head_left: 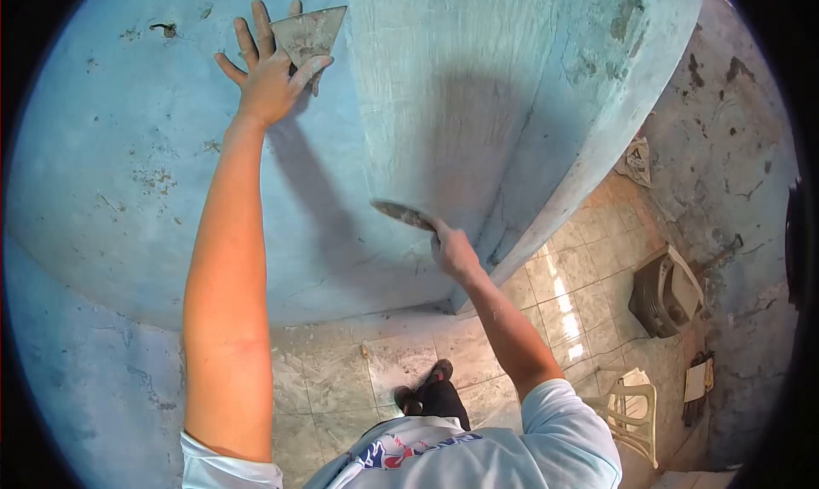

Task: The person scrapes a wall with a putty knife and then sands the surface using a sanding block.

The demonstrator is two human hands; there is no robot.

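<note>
My left hand point(271, 84) is raised against the blue wall point(128, 190), several fingers spread. Its thumb clamps a broad, wedge-shaped putty knife point(311, 35) whose grey, smeared blade points up and right. Lower and to the right, my right hand point(455, 252) grips a second putty knife point(403, 214). That blade is seen narrow, nearly edge-on, and points left close over the wall. Most of its handle is hidden in my fist. Beside both tools runs a paler, streaked band of wall point(418, 88), with my shadow across it.
The wall's projecting edge point(597, 139) stands at my right. On the tiled floor point(589, 259) are a dark boxy appliance point(665, 293) and a pale plastic chair point(636, 416). My shoes point(409, 399) are near the wall's foot. A stained wall point(725, 131) rises at the far right.
</note>
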